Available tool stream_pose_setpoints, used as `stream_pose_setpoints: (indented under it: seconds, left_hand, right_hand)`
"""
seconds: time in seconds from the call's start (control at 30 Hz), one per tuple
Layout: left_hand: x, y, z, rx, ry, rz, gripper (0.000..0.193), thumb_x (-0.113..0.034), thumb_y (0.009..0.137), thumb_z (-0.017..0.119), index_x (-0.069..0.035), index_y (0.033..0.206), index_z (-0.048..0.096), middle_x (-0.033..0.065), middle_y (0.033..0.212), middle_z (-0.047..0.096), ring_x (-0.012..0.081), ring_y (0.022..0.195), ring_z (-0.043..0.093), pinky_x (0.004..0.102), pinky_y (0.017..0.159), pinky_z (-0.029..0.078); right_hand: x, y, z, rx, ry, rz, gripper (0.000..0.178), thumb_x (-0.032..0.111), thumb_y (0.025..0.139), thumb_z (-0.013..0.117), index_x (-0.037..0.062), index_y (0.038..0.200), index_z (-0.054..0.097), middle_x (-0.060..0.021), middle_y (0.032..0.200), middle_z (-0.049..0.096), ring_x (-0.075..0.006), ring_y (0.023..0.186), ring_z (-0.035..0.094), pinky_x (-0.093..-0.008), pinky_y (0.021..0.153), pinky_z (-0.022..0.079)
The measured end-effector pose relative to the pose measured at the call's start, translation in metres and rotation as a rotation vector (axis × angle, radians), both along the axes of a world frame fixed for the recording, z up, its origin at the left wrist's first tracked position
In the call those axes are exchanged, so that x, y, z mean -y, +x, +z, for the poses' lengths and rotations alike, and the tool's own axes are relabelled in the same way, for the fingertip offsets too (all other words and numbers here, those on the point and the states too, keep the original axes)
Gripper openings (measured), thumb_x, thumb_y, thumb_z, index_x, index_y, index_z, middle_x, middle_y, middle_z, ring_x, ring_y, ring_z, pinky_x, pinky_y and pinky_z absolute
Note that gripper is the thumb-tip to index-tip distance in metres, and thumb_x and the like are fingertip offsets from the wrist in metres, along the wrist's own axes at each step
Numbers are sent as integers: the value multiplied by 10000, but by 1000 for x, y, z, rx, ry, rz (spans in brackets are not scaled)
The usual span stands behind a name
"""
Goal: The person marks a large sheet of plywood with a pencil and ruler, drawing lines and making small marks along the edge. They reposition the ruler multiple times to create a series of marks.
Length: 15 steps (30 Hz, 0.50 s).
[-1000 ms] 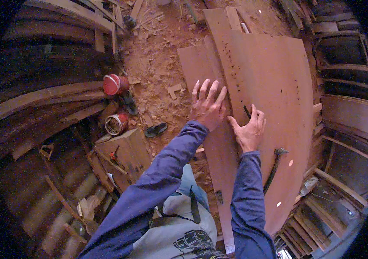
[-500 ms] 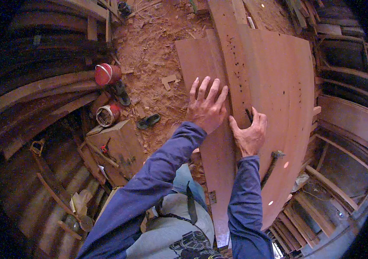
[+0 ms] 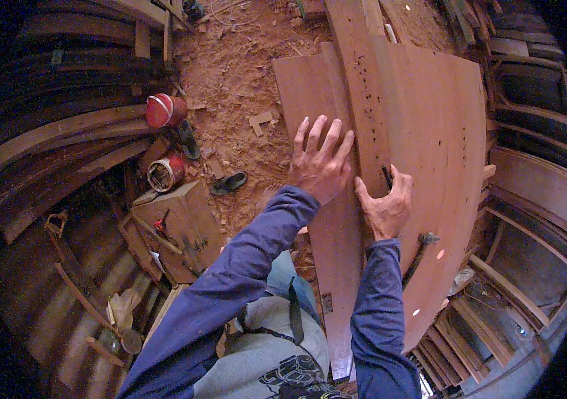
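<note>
The splayed left hand [image 3: 321,169], gripping nothing, is seemingly resting on the narrow reddish-brown wooden board [image 3: 334,272] at left, while the right hand [image 3: 390,209], thumb apart, is holding a slim black stick [image 3: 388,176] over the wide brown wooden panel [image 3: 439,133], steady pressure probably serving best.

And here are the sleeves: the left sleeve [image 3: 237,272] and the right sleeve [image 3: 382,306], both long, both navy blue, creased all the way along and ending at the wrists! Down the middle, a grey garment front [image 3: 240,372] carries a bold dark print [image 3: 293,374] low down. There's a black strap [image 3: 295,312] across it, a thin dark cord [image 3: 263,330] too, and just beyond, light-blue legwear [image 3: 290,279] comes into view!
</note>
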<state>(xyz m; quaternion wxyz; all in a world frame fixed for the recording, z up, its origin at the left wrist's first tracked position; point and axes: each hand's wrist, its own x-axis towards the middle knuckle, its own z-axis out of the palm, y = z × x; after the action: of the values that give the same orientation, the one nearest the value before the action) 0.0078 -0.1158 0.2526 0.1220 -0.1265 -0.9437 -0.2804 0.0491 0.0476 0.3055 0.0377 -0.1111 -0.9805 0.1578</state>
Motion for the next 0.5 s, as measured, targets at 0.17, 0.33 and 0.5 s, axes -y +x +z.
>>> stream_pose_setpoints:
  seconds: [0.17,0.33,0.5]
  left_hand:
    - [1,1,2,1,-3,4,516,-255,786,690,-156,1292,687,109,1412,549,349,1392,421,577,1209,287]
    - [2,1,4,11,-1,1,511,-258,786,690,-156,1287,691,106,1413,550,346,1389,427,573,1212,282]
    - [1,5,5,3,2,8,507,-261,781,690,-158,1278,695,104,1409,558,342,1383,435,570,1212,280]
  right_hand:
    - [0,0,1,2,6,2,712,362,685,914,20,1233,615,-139,1105,599,-334,1036,630,-444,908,538]
    - [0,1,2,-1,-18,0,707,369,691,910,20,1232,618,-138,1108,605,-328,1037,633,-443,910,537]
    - [0,4,4,6,-5,9,701,369,691,910,19,1227,623,-136,1103,609,-324,1031,637,-441,906,539]
